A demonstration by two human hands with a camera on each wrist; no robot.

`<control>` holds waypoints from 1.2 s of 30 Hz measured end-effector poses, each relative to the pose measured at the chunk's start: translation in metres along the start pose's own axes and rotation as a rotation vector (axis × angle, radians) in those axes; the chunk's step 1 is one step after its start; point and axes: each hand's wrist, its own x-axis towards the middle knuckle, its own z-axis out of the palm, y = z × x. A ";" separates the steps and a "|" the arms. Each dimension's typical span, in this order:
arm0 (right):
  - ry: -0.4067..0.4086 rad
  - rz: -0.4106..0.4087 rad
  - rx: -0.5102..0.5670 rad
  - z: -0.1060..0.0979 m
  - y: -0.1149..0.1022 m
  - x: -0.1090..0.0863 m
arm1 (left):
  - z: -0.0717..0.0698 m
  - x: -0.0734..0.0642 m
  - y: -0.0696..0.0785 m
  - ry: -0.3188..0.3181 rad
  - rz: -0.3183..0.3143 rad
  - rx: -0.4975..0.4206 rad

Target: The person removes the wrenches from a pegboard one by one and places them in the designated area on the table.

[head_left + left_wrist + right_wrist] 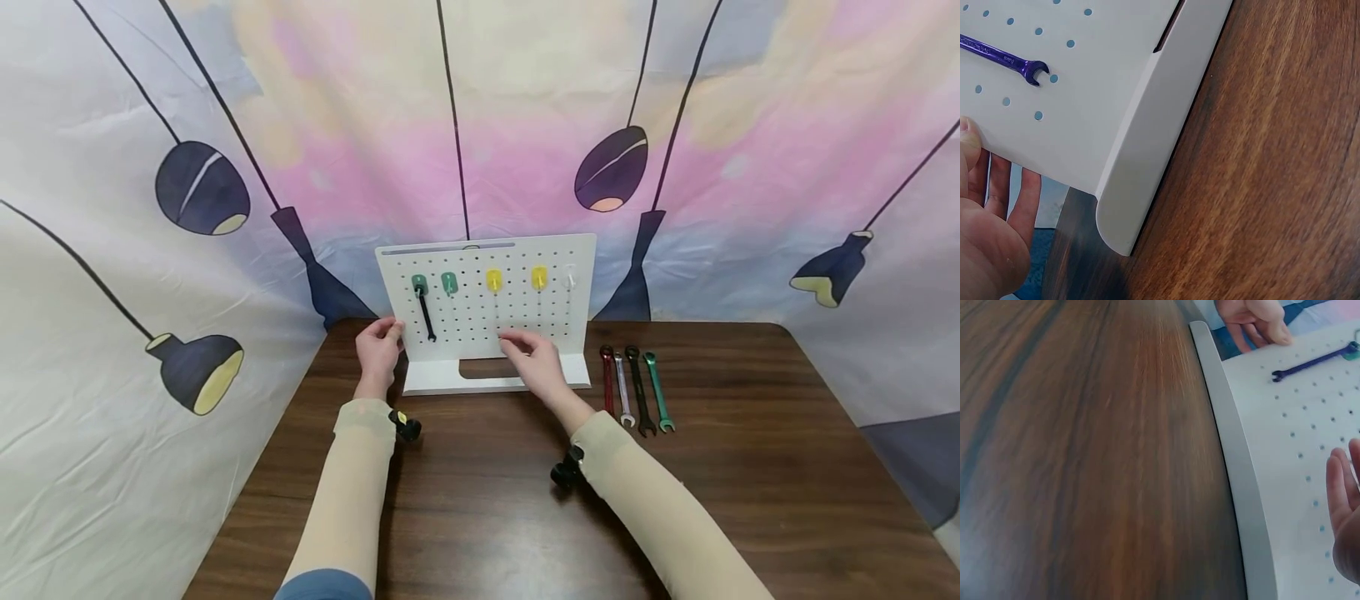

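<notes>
A white pegboard point(480, 325) stands upright on its base at the back of the table. My left hand point(378, 354) grips its left edge, thumb on the front face and fingers behind, as the left wrist view point(991, 212) shows. A dark purple open-end wrench point(1007, 59) hangs from the leftmost green hook point(419, 285). In front of the board's lower middle is my right hand point(536, 362), its fingertips close to the face below a yellow hook point(494, 281). No object shows in it; in the right wrist view only part of that hand point(1347, 512) appears, fingers extended.
Right of the board, several wrenches lie side by side on the dark wood table point(480, 500): red point(607, 379), silver point(623, 392), black point(640, 392) and green point(659, 392). Another green hook point(449, 283), a second yellow point(539, 277) and a clear one point(570, 277) sit on the board.
</notes>
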 end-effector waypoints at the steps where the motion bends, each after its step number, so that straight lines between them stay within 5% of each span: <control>1: -0.016 0.001 0.008 0.005 -0.001 0.002 | 0.000 0.000 0.000 -0.001 0.000 0.002; 9: -0.108 0.064 0.140 0.034 -0.015 0.017 | 0.001 -0.003 0.000 0.003 -0.001 0.009; 27: -0.246 0.098 0.138 0.068 -0.039 0.035 | 0.000 -0.002 0.001 0.006 0.001 0.000; 36: -0.251 0.102 0.171 0.073 -0.040 0.041 | 0.000 -0.003 0.003 0.006 0.001 -0.014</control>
